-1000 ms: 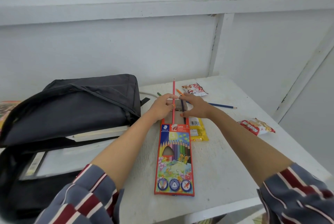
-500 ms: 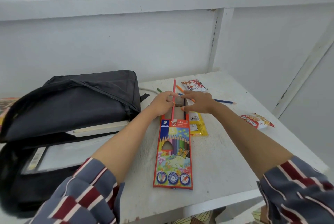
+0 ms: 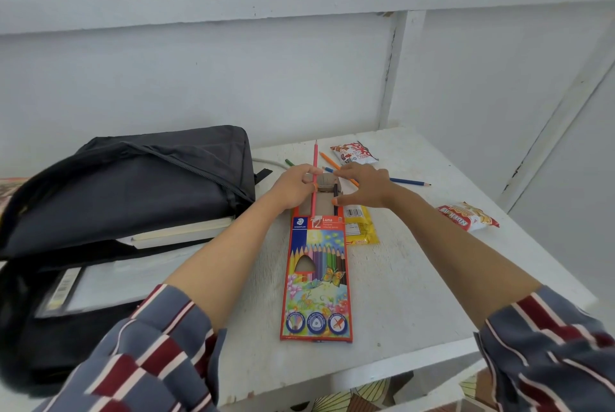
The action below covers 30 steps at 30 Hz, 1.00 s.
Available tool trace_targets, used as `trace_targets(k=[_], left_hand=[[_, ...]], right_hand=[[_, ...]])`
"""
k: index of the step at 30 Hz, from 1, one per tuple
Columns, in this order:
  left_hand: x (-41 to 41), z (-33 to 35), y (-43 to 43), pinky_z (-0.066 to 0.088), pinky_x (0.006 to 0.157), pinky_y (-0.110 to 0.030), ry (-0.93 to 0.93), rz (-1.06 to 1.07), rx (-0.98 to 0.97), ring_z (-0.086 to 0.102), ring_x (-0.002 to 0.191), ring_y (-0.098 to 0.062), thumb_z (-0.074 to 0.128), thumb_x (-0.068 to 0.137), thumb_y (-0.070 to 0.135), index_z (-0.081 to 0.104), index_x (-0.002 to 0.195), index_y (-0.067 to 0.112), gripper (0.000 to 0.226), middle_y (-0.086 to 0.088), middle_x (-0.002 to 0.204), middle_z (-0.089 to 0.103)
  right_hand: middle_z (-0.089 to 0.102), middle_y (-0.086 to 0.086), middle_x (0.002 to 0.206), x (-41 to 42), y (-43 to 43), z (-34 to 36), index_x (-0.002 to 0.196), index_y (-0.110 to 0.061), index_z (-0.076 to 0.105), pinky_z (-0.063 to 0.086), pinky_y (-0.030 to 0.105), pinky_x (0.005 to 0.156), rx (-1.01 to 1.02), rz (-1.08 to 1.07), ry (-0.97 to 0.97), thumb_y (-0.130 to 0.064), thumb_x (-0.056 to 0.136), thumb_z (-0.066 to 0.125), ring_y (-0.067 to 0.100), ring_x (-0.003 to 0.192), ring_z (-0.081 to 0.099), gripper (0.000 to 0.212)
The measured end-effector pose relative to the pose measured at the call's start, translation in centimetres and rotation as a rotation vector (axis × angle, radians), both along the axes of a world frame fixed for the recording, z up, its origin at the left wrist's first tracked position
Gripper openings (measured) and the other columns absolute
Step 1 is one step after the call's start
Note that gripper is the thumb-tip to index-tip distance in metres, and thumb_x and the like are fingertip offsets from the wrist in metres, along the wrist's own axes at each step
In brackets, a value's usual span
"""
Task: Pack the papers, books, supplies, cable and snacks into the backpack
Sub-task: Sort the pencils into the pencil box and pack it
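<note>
**Head view; 12 o'clock pointed away from the wearer.** The box point(image 3: 316, 281) of coloured pencils lay flat at the middle of the table point(image 3: 416, 278), with its open flap point(image 3: 327, 180) at the 12 o'clock end.

- **Hands:** The left hand point(image 3: 294, 190) pinched the pink pencil point(image 3: 315, 158), which sat partly in the box mouth and pointed to 12 o'clock. The right hand point(image 3: 362, 188) was spread wide and held nothing. Its fingertips rested on the flap and its thumb lay beside a dark pencil point(image 3: 335, 203) in the mouth.
- **Change:** Compared with half a second earlier, both hands had kept their places and the pink pencil stuck out about as far. Only the view had shifted slightly.
- **Backpack:** The backpack point(image 3: 133, 185) lay open at 9 o'clock of the box, with a book point(image 3: 183, 232) and papers point(image 3: 109, 281) inside. The cable point(image 3: 266, 162) showed at 11 o'clock.
- **Loose pencils:** A green pencil point(image 3: 289, 162), an orange pencil point(image 3: 327, 159) and a blue pencil point(image 3: 411, 182) lay from 12 to 1 o'clock.
- **Snacks:** The red-white snack point(image 3: 354, 153) lay at 12 to 1 o'clock. The yellow snack point(image 3: 361, 228) lay just beside the box's right edge. The red snack point(image 3: 469, 215) lay at 2 o'clock, well apart.
</note>
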<state>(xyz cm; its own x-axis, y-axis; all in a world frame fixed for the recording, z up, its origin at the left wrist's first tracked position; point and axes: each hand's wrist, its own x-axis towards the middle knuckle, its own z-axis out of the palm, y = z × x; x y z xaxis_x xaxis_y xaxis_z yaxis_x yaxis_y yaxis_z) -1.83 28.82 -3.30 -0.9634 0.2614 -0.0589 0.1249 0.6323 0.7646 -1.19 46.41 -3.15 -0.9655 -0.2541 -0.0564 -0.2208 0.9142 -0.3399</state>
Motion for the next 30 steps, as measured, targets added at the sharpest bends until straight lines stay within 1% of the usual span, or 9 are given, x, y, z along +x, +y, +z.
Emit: trace_targets(k=[6,12,15,17,20,22,24,27,30], left_hand=[[0.0,0.0,0.0,0.042,0.085,-0.026,-0.007,-0.001,-0.013,0.054,0.112,-0.023,0.049,0.093,0.007,0.052,0.127,0.017,0.036,-0.014,0.124,0.056],[0.1,0.1,-0.2,0.044,0.089,-0.028,-0.010,-0.011,-0.022,0.052,0.114,-0.023,0.049,0.093,0.007,0.052,0.127,0.018,0.035,-0.013,0.128,0.054],[0.1,0.2,-0.1,0.045,0.094,-0.032,-0.005,-0.004,-0.008,0.051,0.117,-0.024,0.050,0.093,0.007,0.052,0.126,0.017,0.035,-0.011,0.130,0.052],[0.1,0.4,0.1,0.045,0.087,-0.028,0.015,0.027,0.037,0.054,0.113,-0.023,0.050,0.093,0.005,0.052,0.126,0.015,0.034,-0.010,0.125,0.056],[0.1,1.1,0.8,0.043,0.067,-0.018,0.113,0.107,0.120,0.057,0.087,-0.015,0.050,0.093,0.004,0.052,0.125,0.013,0.034,-0.009,0.099,0.063],[0.3,1.4,1.4,0.039,0.061,-0.013,0.186,0.127,0.112,0.055,0.078,-0.012,0.050,0.092,0.003,0.054,0.122,0.015,0.033,-0.005,0.091,0.061],[0.3,1.3,1.9,0.044,0.064,-0.018,0.216,0.118,0.073,0.057,0.079,-0.015,0.051,0.092,0.005,0.055,0.120,0.018,0.032,-0.005,0.090,0.063],[0.5,0.5,2.5,0.049,0.080,-0.034,0.221,0.095,-0.001,0.062,0.088,-0.020,0.055,0.090,0.009,0.058,0.116,0.021,0.028,-0.006,0.093,0.068],[0.6,0.1,2.7,0.049,0.083,-0.037,0.198,0.073,-0.006,0.061,0.088,-0.021,0.059,0.088,0.011,0.060,0.114,0.021,0.027,-0.007,0.085,0.067]], right_hand=[[0.027,-0.002,0.151,0.2,0.0,-0.2,0.132,-0.029,0.047,0.015,0.053,0.109,0.022,0.009,-0.067,-0.050,0.076,0.069,0.022,0.139,0.021,0.063],[0.037,-0.003,0.146,0.7,0.2,-0.2,0.129,-0.027,0.050,0.020,0.043,0.109,-0.082,0.008,-0.110,-0.043,0.079,0.069,0.018,0.136,0.029,0.056],[0.039,-0.003,0.145,0.5,0.5,-0.4,0.126,-0.032,0.053,0.021,0.050,0.112,-0.124,-0.029,-0.123,-0.045,0.078,0.068,0.019,0.135,0.031,0.052],[0.038,-0.002,0.146,0.5,0.6,-0.4,0.126,-0.034,0.053,0.021,0.053,0.111,-0.109,-0.048,-0.133,-0.046,0.079,0.066,0.020,0.136,0.030,0.050],[0.036,-0.001,0.148,0.8,0.7,0.0,0.130,-0.034,0.050,0.018,0.053,0.111,-0.096,-0.054,-0.125,-0.044,0.082,0.063,0.022,0.136,0.030,0.051],[0.036,-0.001,0.148,1.0,0.6,0.2,0.132,-0.034,0.049,0.016,0.054,0.112,-0.094,-0.059,-0.122,-0.044,0.083,0.062,0.022,0.137,0.030,0.051],[0.037,-0.002,0.148,1.0,0.6,0.2,0.132,-0.034,0.049,0.016,0.053,0.111,-0.095,-0.062,-0.119,-0.045,0.083,0.061,0.022,0.136,0.031,0.051],[0.038,-0.002,0.147,0.9,0.9,0.1,0.131,-0.035,0.050,0.018,0.054,0.110,-0.106,-0.058,-0.111,-0.048,0.083,0.060,0.022,0.135,0.032,0.051],[0.040,-0.002,0.146,0.9,1.1,-0.1,0.129,-0.036,0.050,0.022,0.054,0.109,-0.118,-0.053,-0.114,-0.049,0.082,0.061,0.022,0.133,0.035,0.050]])
